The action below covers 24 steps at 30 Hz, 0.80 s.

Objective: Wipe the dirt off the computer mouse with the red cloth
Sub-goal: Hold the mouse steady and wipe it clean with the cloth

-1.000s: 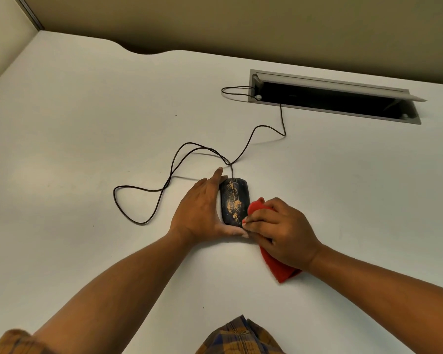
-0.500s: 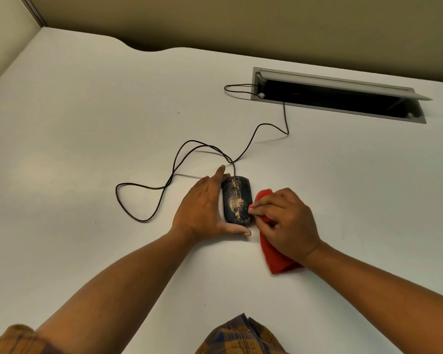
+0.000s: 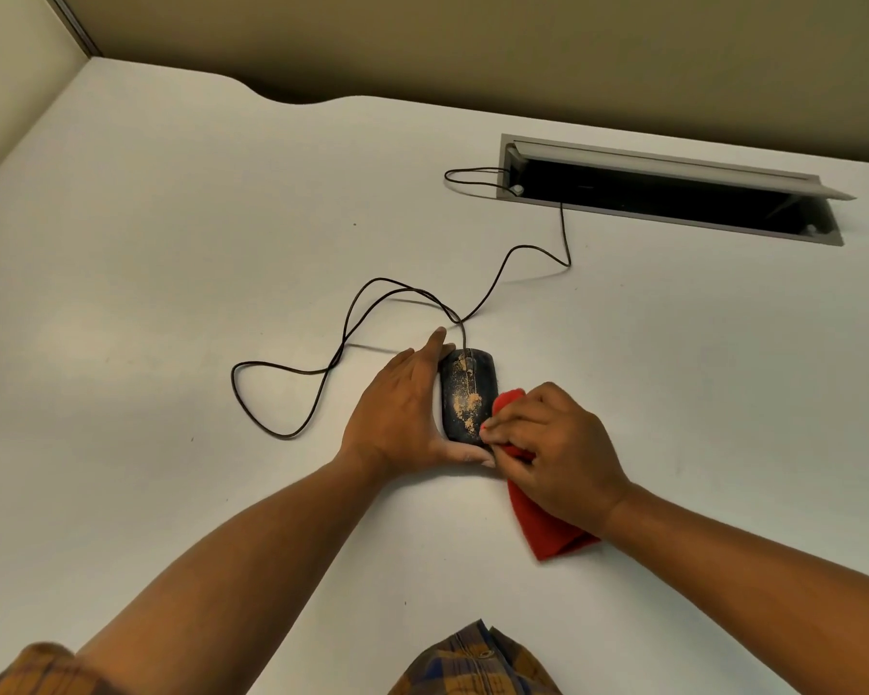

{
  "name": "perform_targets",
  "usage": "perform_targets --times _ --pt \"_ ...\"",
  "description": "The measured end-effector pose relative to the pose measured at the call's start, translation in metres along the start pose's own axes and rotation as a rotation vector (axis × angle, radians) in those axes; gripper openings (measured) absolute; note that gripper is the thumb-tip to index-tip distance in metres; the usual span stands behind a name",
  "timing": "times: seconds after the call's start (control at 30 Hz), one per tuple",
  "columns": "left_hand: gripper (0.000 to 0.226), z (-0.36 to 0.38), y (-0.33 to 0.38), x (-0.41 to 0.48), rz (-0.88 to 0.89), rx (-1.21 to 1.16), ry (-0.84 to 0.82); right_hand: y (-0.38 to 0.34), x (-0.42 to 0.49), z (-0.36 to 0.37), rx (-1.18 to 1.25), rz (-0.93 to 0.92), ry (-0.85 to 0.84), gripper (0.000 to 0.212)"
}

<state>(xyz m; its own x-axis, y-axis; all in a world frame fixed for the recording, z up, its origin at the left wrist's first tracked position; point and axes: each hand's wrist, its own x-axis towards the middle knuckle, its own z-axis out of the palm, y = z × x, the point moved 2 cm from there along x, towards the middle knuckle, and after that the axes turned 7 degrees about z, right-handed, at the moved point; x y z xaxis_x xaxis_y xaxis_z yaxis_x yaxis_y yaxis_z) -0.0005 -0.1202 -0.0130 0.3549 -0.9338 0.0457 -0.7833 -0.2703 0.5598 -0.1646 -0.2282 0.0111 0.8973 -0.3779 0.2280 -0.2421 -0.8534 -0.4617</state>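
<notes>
A black wired computer mouse (image 3: 465, 396) lies on the white desk, its top streaked with tan dirt. My left hand (image 3: 402, 413) cups its left side, thumb wrapped under the near end, holding it steady. My right hand (image 3: 555, 451) is closed on a red cloth (image 3: 548, 529), with a bunched corner of the cloth pressed against the mouse's right edge. Most of the cloth trails under my right hand toward the near side.
The mouse's black cable (image 3: 352, 318) loops over the desk to the left and runs back into an open cable slot (image 3: 673, 193) at the far right. The desk (image 3: 171, 243) meets a wall at the back, with a curved cut-out in its far edge.
My right hand with the cloth has shifted slightly along the mouse's right side, back toward its near end. My left hand stays on the mouse. The dirt looks unchanged.
</notes>
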Motion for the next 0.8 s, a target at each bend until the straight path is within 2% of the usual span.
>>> perform_targets --times 0.07,0.23,0.37,0.5,0.63,0.8 --pt "0.149 0.0 0.0 0.0 -0.003 -0.003 -0.002 0.0 0.003 -0.003 -0.01 -0.013 -0.016 0.013" --pt "0.151 0.001 0.0 0.0 -0.01 -0.011 -0.003 0.004 0.024 -0.001 -0.016 0.147 0.01 0.015" --pt "0.149 0.0 0.0 0.0 -0.01 -0.011 -0.004 0.004 0.006 0.002 0.002 0.137 -0.043 0.023" --pt "0.151 0.0 0.001 0.0 -0.016 -0.014 -0.012 0.005 0.02 -0.005 0.0 0.14 -0.05 0.02" --pt "0.151 -0.001 0.003 0.0 -0.009 -0.011 -0.008 0.006 0.052 -0.004 0.002 0.246 -0.078 0.016" --pt "0.15 -0.001 0.001 0.0 -0.006 -0.015 -0.006 0.003 0.042 -0.005 -0.029 0.165 -0.172 0.016"
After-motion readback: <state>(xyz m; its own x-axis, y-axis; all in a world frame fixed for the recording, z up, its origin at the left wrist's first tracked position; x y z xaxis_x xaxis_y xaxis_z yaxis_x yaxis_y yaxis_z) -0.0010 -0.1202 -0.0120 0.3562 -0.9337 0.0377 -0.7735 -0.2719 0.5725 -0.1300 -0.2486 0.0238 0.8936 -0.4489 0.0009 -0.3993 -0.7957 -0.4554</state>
